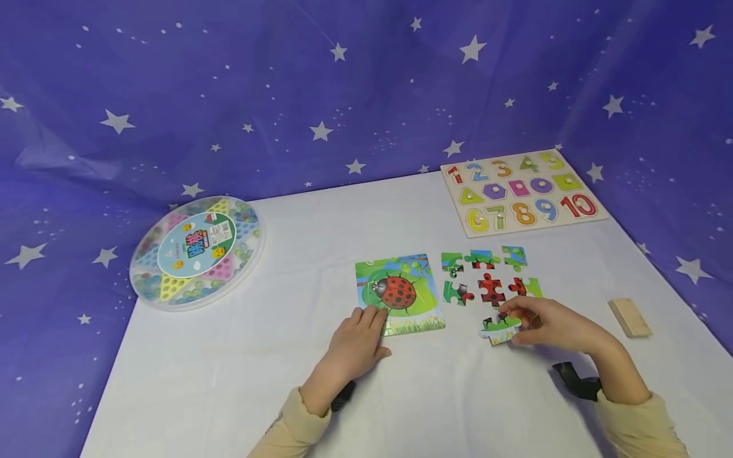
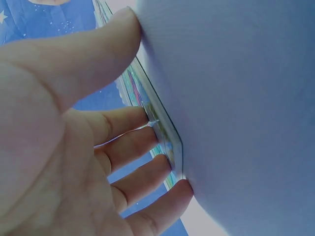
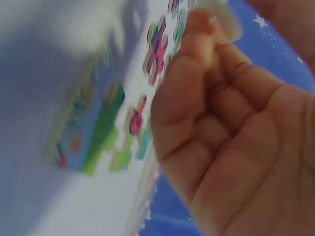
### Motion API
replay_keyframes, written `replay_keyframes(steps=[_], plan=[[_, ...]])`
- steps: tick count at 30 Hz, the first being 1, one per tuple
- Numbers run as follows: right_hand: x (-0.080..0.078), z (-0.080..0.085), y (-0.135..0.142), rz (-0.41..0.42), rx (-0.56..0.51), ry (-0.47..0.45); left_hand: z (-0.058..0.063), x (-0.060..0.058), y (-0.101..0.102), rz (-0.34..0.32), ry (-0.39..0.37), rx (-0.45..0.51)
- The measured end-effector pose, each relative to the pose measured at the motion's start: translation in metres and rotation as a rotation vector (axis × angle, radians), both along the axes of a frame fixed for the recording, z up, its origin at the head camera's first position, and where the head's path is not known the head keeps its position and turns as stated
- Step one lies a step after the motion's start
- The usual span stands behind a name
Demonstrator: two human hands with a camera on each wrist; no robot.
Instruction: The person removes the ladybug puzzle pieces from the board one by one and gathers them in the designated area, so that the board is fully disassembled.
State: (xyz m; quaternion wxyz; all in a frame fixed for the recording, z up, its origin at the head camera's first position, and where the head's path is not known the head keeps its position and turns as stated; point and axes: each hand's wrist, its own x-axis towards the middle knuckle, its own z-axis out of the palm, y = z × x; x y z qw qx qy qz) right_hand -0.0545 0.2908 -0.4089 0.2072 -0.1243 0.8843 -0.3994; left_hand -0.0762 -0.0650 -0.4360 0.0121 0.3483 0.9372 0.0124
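Observation:
My left hand [image 1: 356, 340] lies at the lower-left edge of a square ladybug puzzle board [image 1: 401, 292]. In the left wrist view, its fingertips [image 2: 160, 140] touch the board's edge, with the thumb held apart. My right hand [image 1: 552, 327] bends its thumb and index finger around a green-and-blue jigsaw piece [image 1: 499, 332] with grass and flowers, pinching it at its right side. Fingers cover part of this piece. Further ladybug pieces [image 1: 491, 289] lie in loose rows just beyond. The right wrist view is blurred and shows the curled fingers [image 3: 177, 98] beside the pieces.
A wooden number-and-shape board [image 1: 458, 222] lies at the back right. Right of my right hand is a small wooden block [image 1: 630, 318]. A round Chinese checkers box [image 1: 197, 248] with marbles lies at the left. Blue star-patterned cloth [image 1: 321, 76] rises behind the white table [image 1: 229, 381].

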Motion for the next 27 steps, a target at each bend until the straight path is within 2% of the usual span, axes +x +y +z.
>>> replay_keyframes(steps=[3,5,16,21,27], plan=[[-0.002,0.004,0.001,0.007,0.104,0.038,0.000,0.000,-0.002,-0.001,-0.003,0.001],[-0.003,0.006,0.000,0.015,0.137,0.040,-0.001,0.000,-0.002,-0.002,-0.007,0.002],[-0.016,0.013,-0.010,0.073,0.189,0.066,-0.002,-0.001,-0.002,-0.006,0.005,0.011],[-0.024,0.017,-0.032,0.078,0.128,0.092,-0.002,-0.003,-0.004,-0.007,-0.004,0.025],[-0.040,0.017,-0.080,0.193,0.097,0.161,-0.001,-0.005,-0.005,-0.011,-0.026,0.062]])
